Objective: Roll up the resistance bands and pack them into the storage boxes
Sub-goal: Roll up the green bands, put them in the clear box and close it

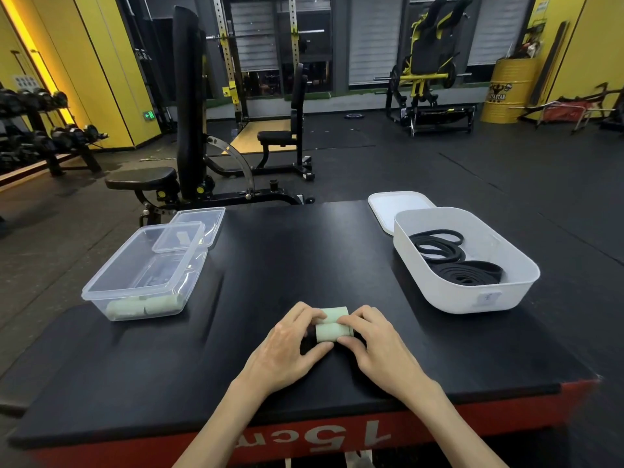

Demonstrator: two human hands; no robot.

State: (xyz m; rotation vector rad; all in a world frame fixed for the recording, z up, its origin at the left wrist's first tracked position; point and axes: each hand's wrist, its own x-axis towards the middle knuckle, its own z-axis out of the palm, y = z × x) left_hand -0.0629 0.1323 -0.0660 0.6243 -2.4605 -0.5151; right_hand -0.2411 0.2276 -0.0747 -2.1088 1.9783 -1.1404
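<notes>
The black table [304,258] is carrying two open boxes: a white box [456,295] sitting far right with coiled black bands [452,258] inside, and a clear box [111,261] sitting far left with pale green rolls [141,307] lying along its near wall. Between them, close to the near edge, the left hand [287,346] and the right hand [378,342] are meeting over a pale green band roll [332,327]. Each hand is gripping one end of it, fingers curled over the top and thumbs tucking in from the near side. The roll is lying with its long axis running left to right, resting on or just above the table. Judging by colour, it is heading for the clear box, which is lying forward and to the left, so the left hand is sitting nearer for the carry.
</notes>
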